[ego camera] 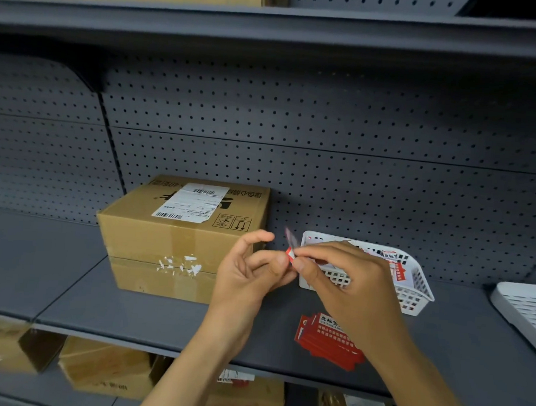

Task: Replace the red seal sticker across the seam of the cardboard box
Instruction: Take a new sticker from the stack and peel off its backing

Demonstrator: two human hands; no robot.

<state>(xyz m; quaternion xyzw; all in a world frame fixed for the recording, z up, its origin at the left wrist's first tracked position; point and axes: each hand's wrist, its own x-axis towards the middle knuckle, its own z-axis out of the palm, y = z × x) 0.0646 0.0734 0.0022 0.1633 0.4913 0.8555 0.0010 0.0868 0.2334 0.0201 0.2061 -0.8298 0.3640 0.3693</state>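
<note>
A cardboard box with a white shipping label on top stands on the grey shelf. White torn sticker scraps mark the taped seam on its front face. Just right of the box, my left hand and my right hand meet in the air. Both pinch a small red and white seal sticker between the fingertips. A pale, blurred strip, apparently its backing, sticks up from it. A stack of red seal stickers lies on the shelf under my right forearm.
A white plastic basket holding more red stickers sits behind my right hand. A white perforated tray pokes in at the right edge. The pegboard back wall rises behind. More cardboard boxes fill the lower shelf.
</note>
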